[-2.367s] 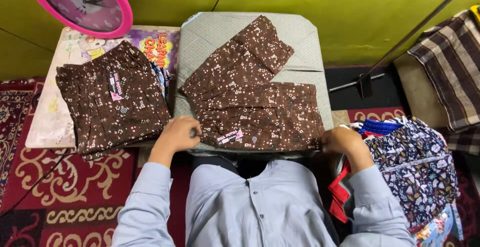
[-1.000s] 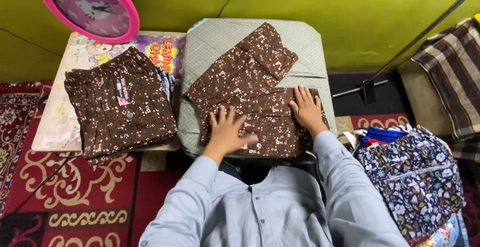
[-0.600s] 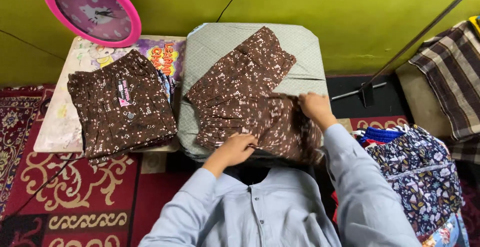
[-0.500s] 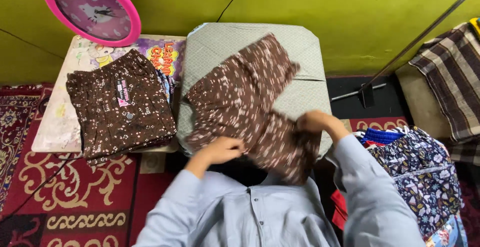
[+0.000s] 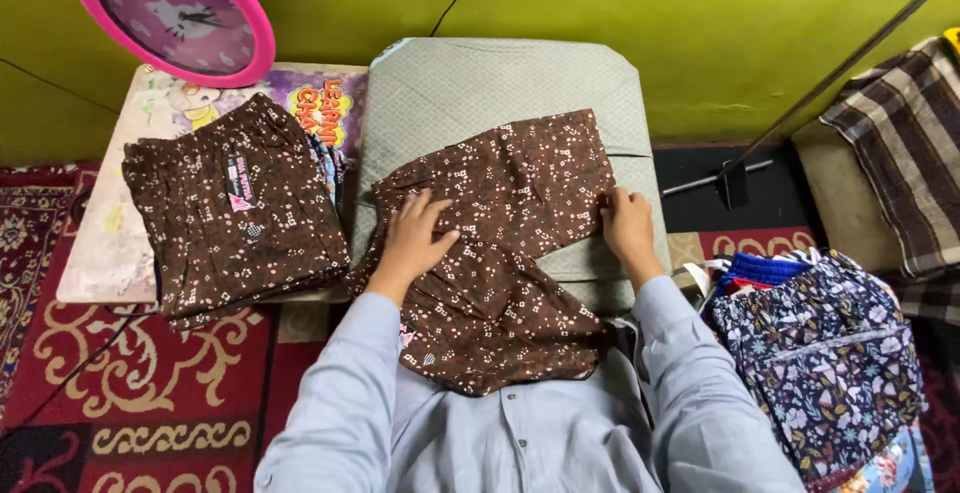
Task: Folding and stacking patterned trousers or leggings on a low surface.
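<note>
Brown patterned shorts (image 5: 505, 213) lie on a grey padded board (image 5: 480, 78), their lower part hanging over the near edge onto my lap. My left hand (image 5: 415, 233) lies flat on the shorts' left side, fingers spread. My right hand (image 5: 628, 225) rests at the shorts' right edge, fingers on the cloth where it meets the board. Neither hand is closed around anything.
A stack of folded brown patterned shorts (image 5: 235, 218) sits on a picture board (image 5: 105, 243) at the left. A pink round clock (image 5: 170, 13) leans on the green wall. A pile of floral and coloured garments (image 5: 820, 343) lies at the right, checked cloth (image 5: 900, 123) behind it.
The shorts were lifted, turned and laid down again in a new position, partly over my lap. Both hands went from gripping the cloth to resting flat on it.
</note>
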